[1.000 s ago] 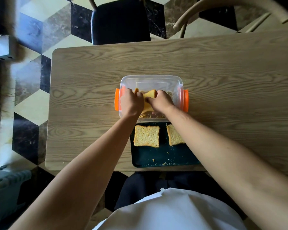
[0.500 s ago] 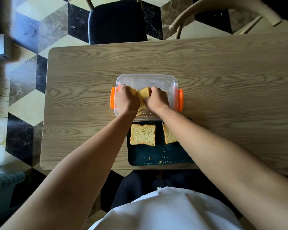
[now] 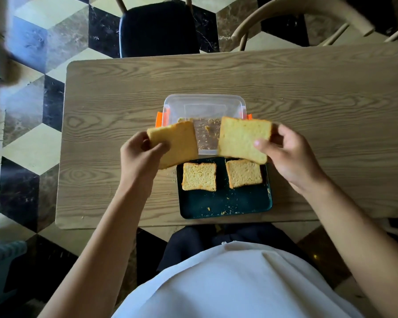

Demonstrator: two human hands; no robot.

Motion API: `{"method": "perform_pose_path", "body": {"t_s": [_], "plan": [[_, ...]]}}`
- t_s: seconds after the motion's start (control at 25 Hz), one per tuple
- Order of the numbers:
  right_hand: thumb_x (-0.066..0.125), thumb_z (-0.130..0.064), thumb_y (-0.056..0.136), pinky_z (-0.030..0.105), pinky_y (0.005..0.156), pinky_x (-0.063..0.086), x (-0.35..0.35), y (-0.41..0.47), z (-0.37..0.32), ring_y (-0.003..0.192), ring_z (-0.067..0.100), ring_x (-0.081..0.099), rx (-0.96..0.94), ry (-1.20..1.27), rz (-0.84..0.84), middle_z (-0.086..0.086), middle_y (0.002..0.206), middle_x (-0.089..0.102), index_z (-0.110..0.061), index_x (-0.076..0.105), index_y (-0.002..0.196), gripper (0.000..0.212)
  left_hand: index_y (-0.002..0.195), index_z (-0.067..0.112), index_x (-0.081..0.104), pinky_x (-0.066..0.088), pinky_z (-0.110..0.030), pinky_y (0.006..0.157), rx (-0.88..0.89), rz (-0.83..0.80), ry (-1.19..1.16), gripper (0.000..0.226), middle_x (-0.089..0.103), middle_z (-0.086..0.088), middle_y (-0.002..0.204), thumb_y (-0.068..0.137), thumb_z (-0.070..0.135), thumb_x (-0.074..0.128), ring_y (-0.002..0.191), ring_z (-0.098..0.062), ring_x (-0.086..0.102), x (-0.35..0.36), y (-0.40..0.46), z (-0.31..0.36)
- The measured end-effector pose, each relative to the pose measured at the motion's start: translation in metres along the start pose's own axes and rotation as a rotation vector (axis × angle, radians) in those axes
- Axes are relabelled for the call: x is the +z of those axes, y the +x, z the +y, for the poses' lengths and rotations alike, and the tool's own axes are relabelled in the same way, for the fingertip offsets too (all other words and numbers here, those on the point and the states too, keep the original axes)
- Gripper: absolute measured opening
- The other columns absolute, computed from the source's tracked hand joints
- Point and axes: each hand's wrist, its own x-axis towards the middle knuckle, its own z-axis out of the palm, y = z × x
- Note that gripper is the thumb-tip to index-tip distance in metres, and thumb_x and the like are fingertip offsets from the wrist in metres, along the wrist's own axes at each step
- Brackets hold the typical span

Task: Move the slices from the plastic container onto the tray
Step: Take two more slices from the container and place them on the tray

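A: Bread in both hands? Where?

B: Yes. Left hand [image 3: 140, 154] pinches one slice [image 3: 178, 143] by its left edge, thumb on the face. Right hand [image 3: 287, 154] grips another slice [image 3: 242, 138] at its right edge, thumb in front, fingers behind. Both slices are up in the air, tilted, over the near part of the container [image 3: 205, 106].

A: Anything left in the container?

B: Only crumbs that I can see on its clear floor. Orange clips show at its sides.

A: And the tray?

B: The dark tray [image 3: 225, 205] sits on the surface [image 3: 308, 88] just in front of the container, at the near edge. Two slices lie flat on its far half, side by side, apart: a left one [image 3: 199, 176] and a right one [image 3: 244, 173]. Crumbs are scattered on its bare near half.
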Motion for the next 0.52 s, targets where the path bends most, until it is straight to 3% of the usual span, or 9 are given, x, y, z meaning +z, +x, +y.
{"method": "perform_pose_path", "body": {"t_s": [0.08,0.2,0.36,0.52], "plan": [[0.070,-0.024,0.083,0.037,0.087,0.055,-0.012,-0.028,0.020,0.104,0.018,0.069,0.036,0.005,-0.010,0.002,0.110,0.074,-0.031,0.066,0.108,0.027,0.092,0.012,0.076,0.057,-0.043,0.079,-0.163,-0.062,-0.215,0.025,0.075,-0.007,0.090,0.072,-0.003,0.073,0.084,-0.023,0.068,-0.012,-0.021,-0.025],[0.067,-0.011,0.090,0.039,0.088,0.055,-0.013,-0.059,0.060,0.101,0.020,0.068,0.146,-0.046,-0.013,0.003,0.107,0.074,-0.029,0.065,0.106,0.025,0.099,0.004,0.073,0.057,-0.049,0.083,-0.348,-0.121,-0.289,0.026,0.075,-0.011,0.093,0.079,-0.013,0.067,0.090,-0.030,0.067,-0.012,-0.050,-0.068],[0.062,-0.004,0.092,0.039,0.086,0.054,-0.004,-0.066,0.103,0.103,0.026,0.067,0.322,-0.139,-0.033,0.010,0.112,0.070,-0.021,0.062,0.111,0.025,0.100,0.003,0.072,0.055,-0.060,0.093,-0.491,-0.142,-0.137,0.026,0.075,-0.018,0.100,0.079,-0.011,0.069,0.098,-0.042,0.069,0.000,-0.060,-0.110],[0.062,-0.009,0.093,0.049,0.095,0.051,0.002,-0.052,0.129,0.108,0.032,0.064,0.420,-0.198,-0.040,0.011,0.114,0.067,-0.013,0.057,0.128,0.036,0.092,0.015,0.072,0.058,-0.053,0.087,-0.481,-0.200,0.015,0.026,0.077,-0.010,0.094,0.079,-0.007,0.072,0.100,-0.040,0.070,0.018,-0.054,-0.125]]}}
